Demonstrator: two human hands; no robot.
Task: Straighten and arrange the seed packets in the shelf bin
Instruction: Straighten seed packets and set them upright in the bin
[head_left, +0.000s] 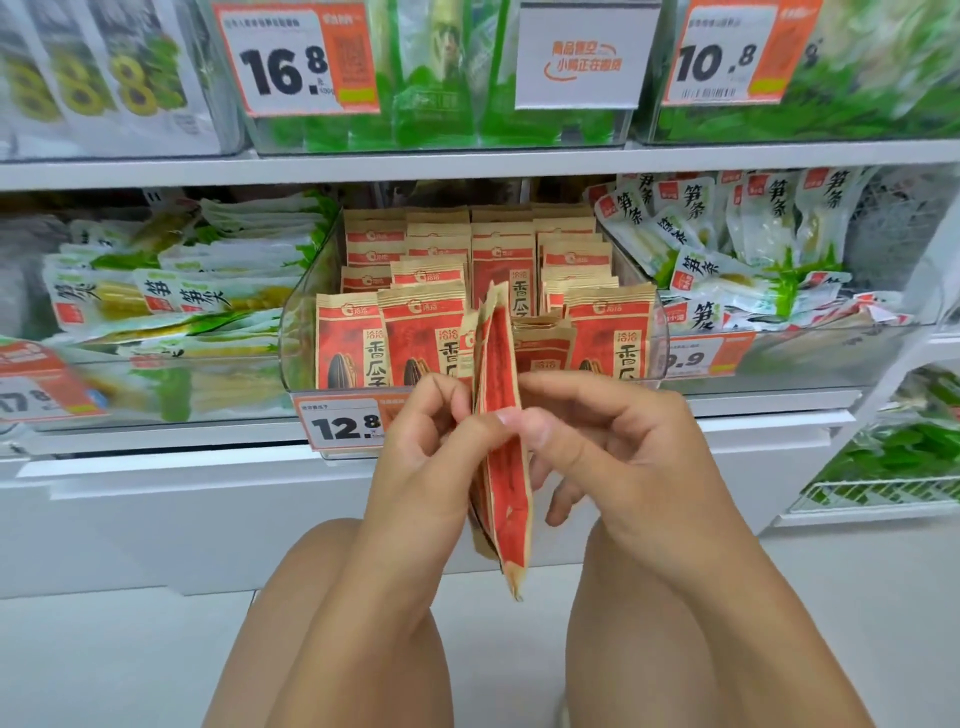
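Red and tan seed packets (506, 441) stand edge-on in front of the shelf, held between both hands. My left hand (426, 457) pinches their left side with thumb and curled fingers. My right hand (597, 447) pinches the right side, thumb on the front packet. Behind them a clear shelf bin (298, 332) holds rows of the same packets (421, 332), upright and facing out. A gap shows in the third row from the left, where shorter packets (543, 348) sit low.
A price tag reading 12.8 (340, 423) hangs on the bin's front edge. Bins of green and white snack packets (171, 291) flank it on the left, and more snack packets (727, 244) on the right. The upper shelf (467, 163) overhangs. My knees are below.
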